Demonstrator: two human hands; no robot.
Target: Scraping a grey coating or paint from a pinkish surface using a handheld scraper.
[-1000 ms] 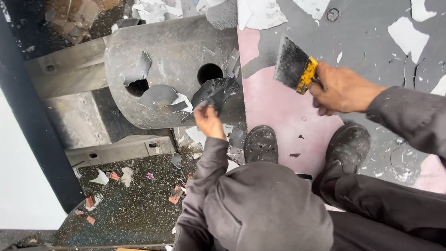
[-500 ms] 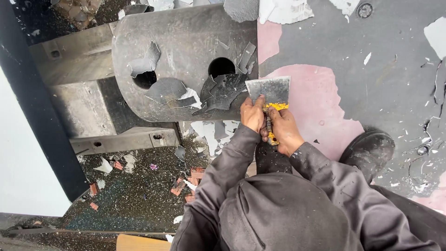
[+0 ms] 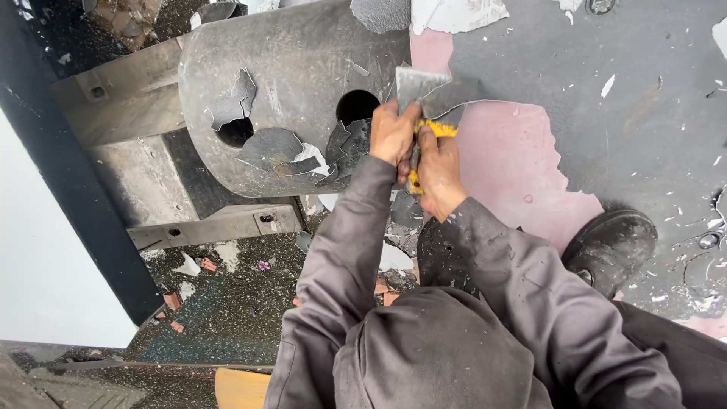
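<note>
Gripping the scraper (image 3: 421, 95) with closed fingers, both hands crowd the peeling grey drum (image 3: 288, 91).

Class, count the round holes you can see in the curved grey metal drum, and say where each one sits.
2. One hole sits near the drum's right side, just left of the left hand. The other hole lies further left, partly covered by peeling paint. More may be hidden round the curve.

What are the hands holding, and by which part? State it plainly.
Both hands, left hand and right hand, grip one scraper by its yellow handle; its wide metal blade stays free.
</note>
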